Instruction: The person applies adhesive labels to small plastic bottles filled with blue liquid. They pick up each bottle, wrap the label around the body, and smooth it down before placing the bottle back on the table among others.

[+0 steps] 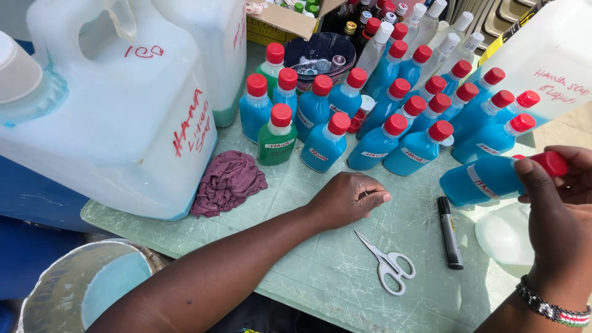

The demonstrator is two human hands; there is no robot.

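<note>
The left hand (348,198) rests on the scratched pale-green table (320,265) with fingers curled loosely under, holding nothing. The right hand (558,197) is raised near the table's right edge, fingers wrapped around the red cap of a blue liquid bottle (484,180) tipped on its side. A black marker (449,232) and white-handled scissors (385,262) lie between the hands. Bare table shows in front; rows of red-capped bottles (379,123) crowd behind, and a large white jerrycan (111,117) and a maroon cloth (227,180) stand left.
</note>
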